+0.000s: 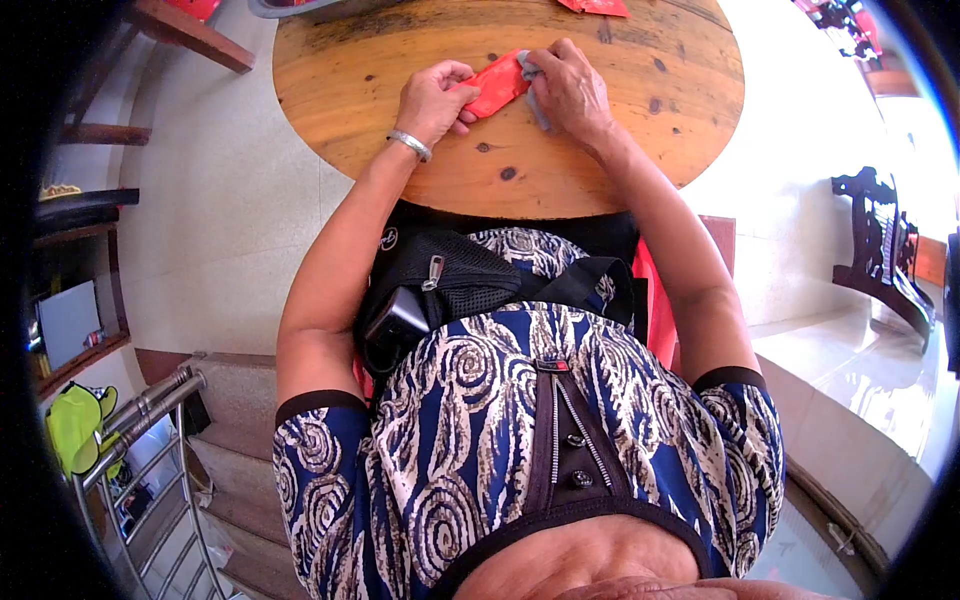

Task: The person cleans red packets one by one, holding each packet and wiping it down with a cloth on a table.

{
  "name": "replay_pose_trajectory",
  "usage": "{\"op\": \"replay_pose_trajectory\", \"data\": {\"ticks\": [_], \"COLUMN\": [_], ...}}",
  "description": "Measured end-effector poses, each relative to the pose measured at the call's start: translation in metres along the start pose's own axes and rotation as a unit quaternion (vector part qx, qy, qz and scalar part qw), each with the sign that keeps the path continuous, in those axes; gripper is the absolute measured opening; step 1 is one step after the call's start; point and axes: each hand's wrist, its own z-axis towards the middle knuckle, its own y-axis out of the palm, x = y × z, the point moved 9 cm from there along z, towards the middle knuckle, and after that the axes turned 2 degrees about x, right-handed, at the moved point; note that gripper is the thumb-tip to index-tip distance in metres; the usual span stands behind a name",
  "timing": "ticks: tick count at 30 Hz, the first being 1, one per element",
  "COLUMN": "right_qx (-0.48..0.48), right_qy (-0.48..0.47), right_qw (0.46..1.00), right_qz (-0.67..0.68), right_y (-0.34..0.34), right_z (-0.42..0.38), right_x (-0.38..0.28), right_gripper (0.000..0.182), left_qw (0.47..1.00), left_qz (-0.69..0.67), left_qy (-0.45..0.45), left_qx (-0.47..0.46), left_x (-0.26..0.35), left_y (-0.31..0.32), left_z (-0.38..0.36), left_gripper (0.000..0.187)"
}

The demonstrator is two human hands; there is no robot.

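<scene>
Over the round wooden table, my left hand (436,103) pinches one end of a flat, shiny red packet (497,86) between thumb and fingers. A silvery bracelet (411,145) circles that wrist. At the packet's other end is my right hand (572,92), its fingers closed on a bunched grey cloth (540,110). The cloth touches the packet's edge, and part of it hangs below my fingers. Whether my right fingers also grip the packet is hidden. A second red packet (596,7) lies at the table's far side, cut off by the frame.
Part of a grey tub (300,9) stands at the back left of the wooden table (508,174). A black bag (450,270) rests on my lap. Steps with a metal railing (150,405) are at the left, and a dark carved chair (885,250) stands at the right.
</scene>
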Motion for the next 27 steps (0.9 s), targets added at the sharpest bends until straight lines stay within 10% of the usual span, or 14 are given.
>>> {"op": "replay_pose_trajectory", "data": {"ticks": [14,23,27], "right_qx": [0.036,-0.001,-0.011], "right_qy": [0.101,-0.13,-0.081], "right_qw": [0.994,0.991,0.996], "right_qz": [-0.029,0.042,0.022], "right_y": [-0.016,0.001,0.006], "right_z": [0.004,-0.005,-0.002], "right_x": [0.053,-0.049,-0.043], "right_gripper": [0.023,0.028,0.029], "left_qw": [1.0,1.0,1.0], "left_qz": [-0.006,-0.009,-0.007], "left_qy": [0.003,0.014,0.012], "left_qx": [0.001,0.013,0.014], "left_x": [0.001,0.004,0.007], "left_y": [0.0,-0.002,-0.002], "left_z": [-0.002,-0.003,-0.004], "left_gripper": [0.024,0.021,0.021]}}
